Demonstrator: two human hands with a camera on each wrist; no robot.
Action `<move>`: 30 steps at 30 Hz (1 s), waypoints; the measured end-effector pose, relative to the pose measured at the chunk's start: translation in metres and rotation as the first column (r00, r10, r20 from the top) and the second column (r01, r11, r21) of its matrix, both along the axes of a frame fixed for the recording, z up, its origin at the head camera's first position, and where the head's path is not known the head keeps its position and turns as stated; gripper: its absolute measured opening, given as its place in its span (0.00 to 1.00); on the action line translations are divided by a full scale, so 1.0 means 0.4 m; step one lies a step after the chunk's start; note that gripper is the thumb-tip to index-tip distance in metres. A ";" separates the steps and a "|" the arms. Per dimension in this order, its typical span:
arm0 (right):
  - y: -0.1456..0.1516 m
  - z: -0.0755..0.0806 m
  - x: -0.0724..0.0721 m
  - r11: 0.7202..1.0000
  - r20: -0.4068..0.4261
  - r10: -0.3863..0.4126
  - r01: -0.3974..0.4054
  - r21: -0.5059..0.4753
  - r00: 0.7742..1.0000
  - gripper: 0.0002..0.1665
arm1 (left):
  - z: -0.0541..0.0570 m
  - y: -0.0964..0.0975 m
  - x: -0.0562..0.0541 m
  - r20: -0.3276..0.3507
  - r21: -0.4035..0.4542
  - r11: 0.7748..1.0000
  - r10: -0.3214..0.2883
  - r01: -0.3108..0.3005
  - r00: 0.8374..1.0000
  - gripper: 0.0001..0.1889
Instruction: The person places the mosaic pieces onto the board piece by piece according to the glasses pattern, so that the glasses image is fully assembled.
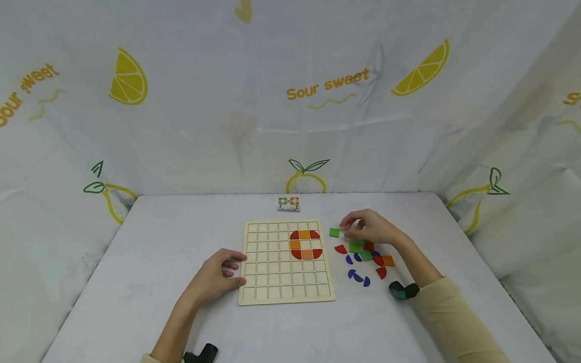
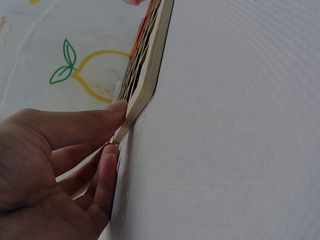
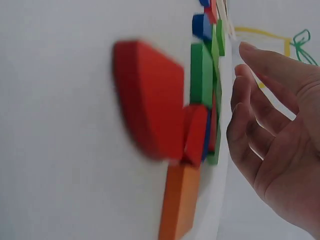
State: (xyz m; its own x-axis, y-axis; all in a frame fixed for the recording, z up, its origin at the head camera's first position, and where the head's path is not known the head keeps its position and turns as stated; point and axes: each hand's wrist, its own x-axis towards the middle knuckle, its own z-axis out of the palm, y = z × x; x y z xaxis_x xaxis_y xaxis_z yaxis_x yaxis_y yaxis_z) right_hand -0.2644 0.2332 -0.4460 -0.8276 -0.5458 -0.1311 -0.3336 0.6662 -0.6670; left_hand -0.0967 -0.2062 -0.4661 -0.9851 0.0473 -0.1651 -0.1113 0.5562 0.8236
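Altogether, seven pieces sit on the one pale grid board [image 1: 263,277], gathered toward its far right: four red corner pieces [image 1: 296,254] and three orange squares [image 1: 295,244]. The board lies flat around the middle of the white tabletop [image 1: 181,232]. The left hand [image 1: 217,275] rests its thumb and fingertips, spread apart, on the board's left edge; its other fingers bend loosely beneath, and the head view partly hides them.

To the right of the board are the loose pieces. Six rounded blue pieces [image 1: 366,282] can be counted, one mostly covered by a red piece; four loose red pieces [image 1: 341,249]; one loose orange square [image 1: 388,260]; and at least four green pieces [image 1: 334,232], whose exact number is hard to make out where they bunch together. The right hand [image 1: 374,228] hovers over the far end of this group, half open, fingers softly curved and thumb apart, with nothing visible between them. In the right wrist view the nearest red piece is blurred.

One small patterned card [image 1: 288,202] stands at the far edge, its print too small to read. Two black wrist devices [image 1: 404,291] show, the left one cut off by the near edge of the head view.
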 end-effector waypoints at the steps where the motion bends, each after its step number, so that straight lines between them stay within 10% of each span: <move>1: 0.010 -0.003 -0.001 1.000 0.003 -0.013 0.013 0.003 1.000 0.15 | 0.000 0.000 0.000 0.000 0.001 1.000 -0.002 0.002 1.000 0.27; 30: 0.242 0.014 0.104 0.998 0.180 0.050 -0.054 0.014 0.982 0.21 | 0.002 0.000 0.004 -0.008 -0.006 1.000 -0.007 0.007 1.000 0.27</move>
State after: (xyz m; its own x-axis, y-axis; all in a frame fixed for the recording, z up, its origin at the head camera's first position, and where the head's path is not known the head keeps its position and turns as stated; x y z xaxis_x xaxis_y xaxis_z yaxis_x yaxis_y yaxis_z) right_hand -0.2229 0.3300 -0.4403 -0.7601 -0.5836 -0.2857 -0.2440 0.6639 -0.7069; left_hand -0.0949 -0.2061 -0.4653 -0.9861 0.0529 -0.1574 -0.1009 0.5620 0.8210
